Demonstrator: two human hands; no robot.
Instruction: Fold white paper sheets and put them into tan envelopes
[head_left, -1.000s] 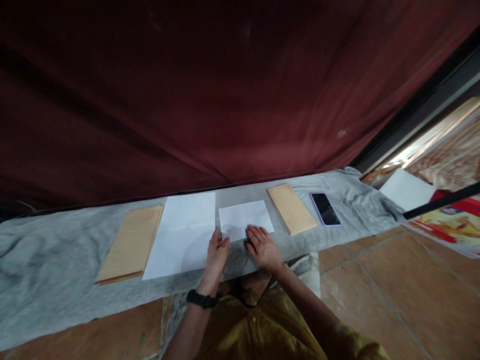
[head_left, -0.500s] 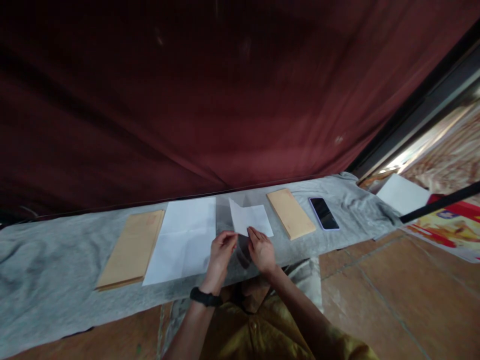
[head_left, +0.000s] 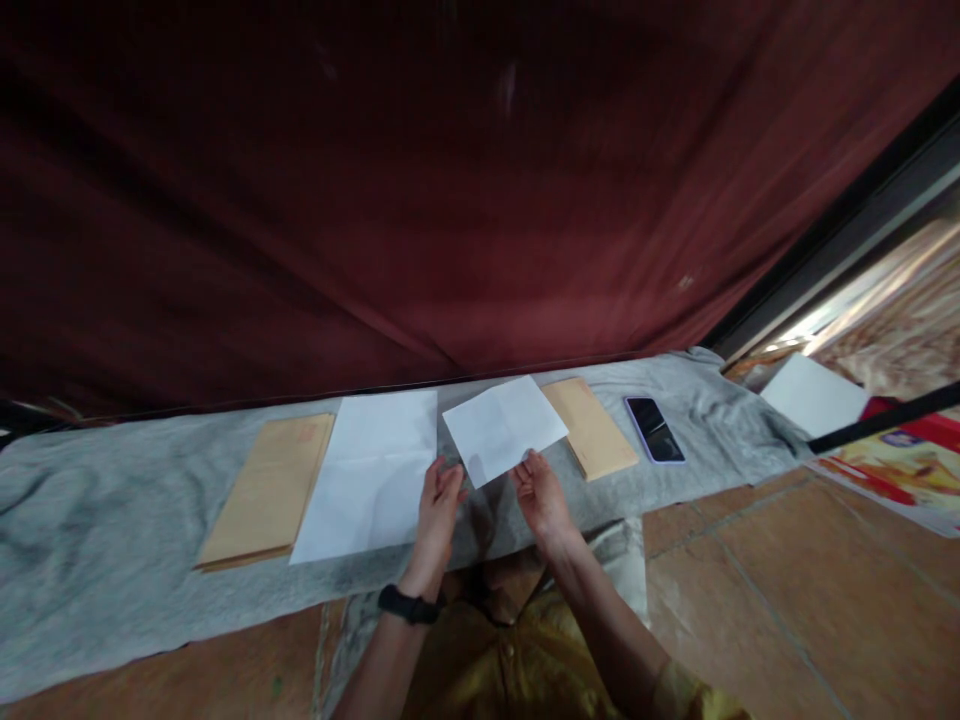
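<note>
A folded sheet of white paper [head_left: 504, 428] is tilted above the grey cloth, its lower right edge pinched in my right hand [head_left: 541, 497]. My left hand [head_left: 439, 505] is just below the paper's left corner, fingers apart, with nothing visible in it. Left of that hand lie large white sheets [head_left: 367, 475] with crease lines across them. Further left is a stack of brown envelopes [head_left: 266, 490]. Another brown envelope stack [head_left: 592, 430] lies to the right, its near-left edge partly covered by the folded paper.
A phone [head_left: 655, 430] with a pale purple case rests right of the envelopes. Grey cloth [head_left: 97, 540] covers the long narrow surface. A dark red curtain [head_left: 450, 200] hangs behind it. At the right are a white board [head_left: 814, 393] and a colourful printed package [head_left: 900, 465].
The paper was half open and standing over the cloth; now it is closed flat, lifted and turned. My right hand has shifted right with it, and my left hand has come off its edge.
</note>
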